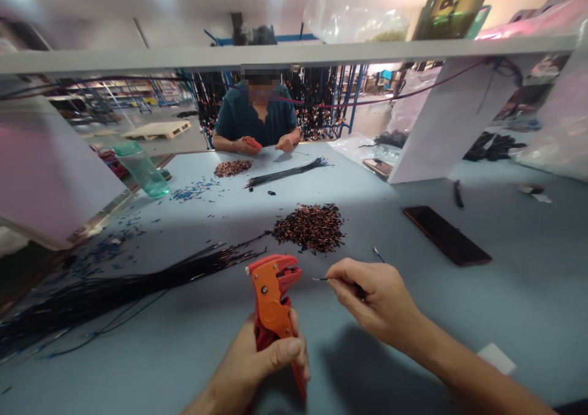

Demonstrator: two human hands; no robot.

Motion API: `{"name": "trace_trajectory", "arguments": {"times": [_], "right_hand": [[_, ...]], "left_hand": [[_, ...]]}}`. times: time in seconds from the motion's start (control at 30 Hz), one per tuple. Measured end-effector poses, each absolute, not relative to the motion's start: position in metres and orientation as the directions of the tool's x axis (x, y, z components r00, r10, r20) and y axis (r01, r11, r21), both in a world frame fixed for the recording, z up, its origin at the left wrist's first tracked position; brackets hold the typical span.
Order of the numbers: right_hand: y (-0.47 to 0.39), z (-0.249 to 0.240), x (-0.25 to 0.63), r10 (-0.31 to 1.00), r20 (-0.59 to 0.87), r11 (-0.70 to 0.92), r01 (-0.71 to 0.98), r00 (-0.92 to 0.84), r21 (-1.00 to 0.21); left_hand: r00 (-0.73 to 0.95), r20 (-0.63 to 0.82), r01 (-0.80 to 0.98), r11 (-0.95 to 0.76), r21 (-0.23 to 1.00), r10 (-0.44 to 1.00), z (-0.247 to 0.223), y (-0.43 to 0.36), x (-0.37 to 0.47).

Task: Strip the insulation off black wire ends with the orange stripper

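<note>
My left hand (271,354) is wrapped round the handles of a red and orange wire stripper (272,299), whose jaws point up and to the right. To the right of those jaws, my right hand (374,292) pinches a thin black wire (323,278) between thumb and fingertips. Its bared, silvery end sticks out towards the jaws, a short gap away from them. Beyond the tool lies a heap of short black and copper-coloured offcuts (312,228). A bundle of long black wires (138,289) stretches across the table on the left.
Across the table (220,219), a person (257,118) holds a red tool by another offcut pile (233,168) and wire bundle (289,172). A phone (448,235) lies on the right. A green bottle (144,170) stands tilted-looking at left near blue scraps (195,188). A shelf (294,56) spans overhead.
</note>
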State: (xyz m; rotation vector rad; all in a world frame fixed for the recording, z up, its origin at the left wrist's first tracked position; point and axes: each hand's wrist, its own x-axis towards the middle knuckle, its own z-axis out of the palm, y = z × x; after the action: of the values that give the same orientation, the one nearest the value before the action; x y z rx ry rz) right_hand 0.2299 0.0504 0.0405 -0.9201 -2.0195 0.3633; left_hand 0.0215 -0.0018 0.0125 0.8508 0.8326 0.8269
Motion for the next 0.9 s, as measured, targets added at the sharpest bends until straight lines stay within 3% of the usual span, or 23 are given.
{"name": "trace_trajectory", "arguments": {"times": [0.23,0.47,0.73,0.8,0.9], "right_hand": [[0.048,0.042,0.23,0.754,0.555,0.656,0.446,-0.351,-0.608],[0.047,0.034,0.227,0.841,0.396,0.53,0.411,-0.369,-0.742],[0.036,0.031,0.215,0.885,0.177,0.339,0.337,-0.43,-0.878],[0.033,0.033,0.213,0.886,0.135,0.29,0.304,-0.443,-0.907],[0.033,0.035,0.212,0.894,0.099,0.228,0.252,-0.438,-0.94]], "left_hand": [[0.408,-0.247,-0.282,0.379,0.881,0.879,0.011,-0.002,0.019],[0.307,-0.153,-0.213,0.225,0.951,0.939,0.009,-0.002,0.016],[0.368,-0.046,-0.165,0.114,0.98,0.929,-0.002,-0.002,0.016],[0.361,0.007,-0.103,0.033,0.994,0.933,0.0,-0.003,0.016],[0.322,0.191,0.077,-0.226,0.971,0.927,0.005,-0.003,0.015]]}}
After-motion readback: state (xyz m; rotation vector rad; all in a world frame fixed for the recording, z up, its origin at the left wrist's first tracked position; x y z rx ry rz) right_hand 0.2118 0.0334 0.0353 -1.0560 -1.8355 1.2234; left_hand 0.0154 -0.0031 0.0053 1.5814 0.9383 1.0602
